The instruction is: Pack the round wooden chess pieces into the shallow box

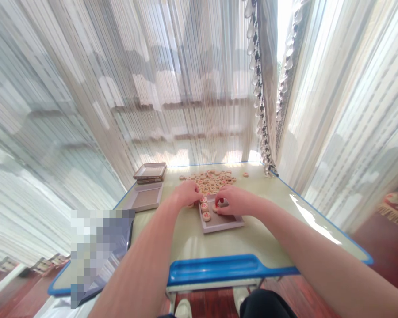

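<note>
A heap of round wooden game pieces [212, 179] with red and dark marks lies at the far side of a pale table [252, 238]. In front of it sits a shallow grey tray [223, 223] holding three pieces [204, 208] along its left side. My left hand [186, 193] rests fingers-down at the near edge of the heap, its fingers curled on pieces. My right hand [234, 201] is over the tray's far edge, pinching a red-marked piece [216, 206].
Two more grey trays lie at the left: one flat [145, 197], one stacked further back [151, 171]. A blurred-out dark object [96, 247] lies at the near left. Blue trim [219, 268] edges the table. Sheer curtains [185, 88] hang close behind.
</note>
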A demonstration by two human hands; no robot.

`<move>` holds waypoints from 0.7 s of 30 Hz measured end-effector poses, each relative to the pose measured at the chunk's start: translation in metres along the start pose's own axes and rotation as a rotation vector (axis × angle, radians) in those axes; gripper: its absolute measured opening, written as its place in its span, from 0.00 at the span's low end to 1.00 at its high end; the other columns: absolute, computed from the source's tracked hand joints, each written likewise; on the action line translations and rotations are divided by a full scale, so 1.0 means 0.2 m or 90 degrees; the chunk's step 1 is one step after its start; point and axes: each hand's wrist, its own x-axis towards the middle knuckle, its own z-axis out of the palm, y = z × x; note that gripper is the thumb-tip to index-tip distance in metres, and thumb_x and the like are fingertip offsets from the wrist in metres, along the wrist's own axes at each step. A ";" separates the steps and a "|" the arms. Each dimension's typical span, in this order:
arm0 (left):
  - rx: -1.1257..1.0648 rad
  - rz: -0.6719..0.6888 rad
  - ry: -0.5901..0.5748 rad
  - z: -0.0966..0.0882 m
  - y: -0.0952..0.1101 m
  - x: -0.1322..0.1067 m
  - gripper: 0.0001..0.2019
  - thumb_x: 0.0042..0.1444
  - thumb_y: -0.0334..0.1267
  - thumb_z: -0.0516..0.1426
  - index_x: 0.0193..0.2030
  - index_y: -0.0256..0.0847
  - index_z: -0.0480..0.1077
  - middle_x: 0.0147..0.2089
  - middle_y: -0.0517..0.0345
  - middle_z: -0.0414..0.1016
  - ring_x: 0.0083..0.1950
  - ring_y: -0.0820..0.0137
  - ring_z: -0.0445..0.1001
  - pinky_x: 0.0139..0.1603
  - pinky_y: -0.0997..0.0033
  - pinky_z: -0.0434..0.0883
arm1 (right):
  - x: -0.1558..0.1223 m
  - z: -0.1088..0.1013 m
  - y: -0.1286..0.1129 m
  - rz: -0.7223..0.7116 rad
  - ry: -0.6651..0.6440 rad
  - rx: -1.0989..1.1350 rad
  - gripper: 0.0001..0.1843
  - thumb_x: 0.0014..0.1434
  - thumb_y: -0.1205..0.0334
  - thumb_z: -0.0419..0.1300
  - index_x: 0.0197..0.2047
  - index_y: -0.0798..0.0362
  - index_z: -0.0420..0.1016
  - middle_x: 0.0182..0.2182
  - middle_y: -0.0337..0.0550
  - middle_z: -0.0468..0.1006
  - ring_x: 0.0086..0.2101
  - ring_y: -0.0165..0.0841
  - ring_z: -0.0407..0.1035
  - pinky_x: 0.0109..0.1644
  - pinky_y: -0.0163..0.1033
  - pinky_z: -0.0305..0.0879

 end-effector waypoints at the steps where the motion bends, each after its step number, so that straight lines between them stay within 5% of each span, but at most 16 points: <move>1: -0.003 0.000 0.000 0.00 0.00 0.00 0.06 0.41 0.36 0.53 0.20 0.38 0.69 0.19 0.59 0.69 0.24 0.72 0.68 0.25 0.75 0.62 | 0.00 0.00 0.00 0.002 0.002 0.001 0.12 0.50 0.52 0.59 0.36 0.48 0.77 0.34 0.44 0.76 0.39 0.38 0.66 0.39 0.37 0.60; 13: -0.029 -0.001 -0.012 -0.01 0.00 0.00 0.06 0.40 0.36 0.52 0.19 0.38 0.67 0.18 0.60 0.68 0.24 0.72 0.67 0.23 0.75 0.60 | -0.02 -0.03 -0.05 -0.020 0.005 0.025 0.08 0.47 0.60 0.59 0.32 0.50 0.76 0.31 0.42 0.76 0.35 0.35 0.67 0.37 0.36 0.61; 21: -0.010 -0.013 -0.014 -0.02 0.02 -0.01 0.06 0.40 0.37 0.53 0.20 0.39 0.68 0.17 0.60 0.68 0.25 0.71 0.68 0.24 0.75 0.60 | -0.05 0.03 -0.13 -0.183 0.117 0.090 0.07 0.50 0.60 0.58 0.33 0.51 0.74 0.31 0.40 0.75 0.35 0.32 0.67 0.41 0.36 0.62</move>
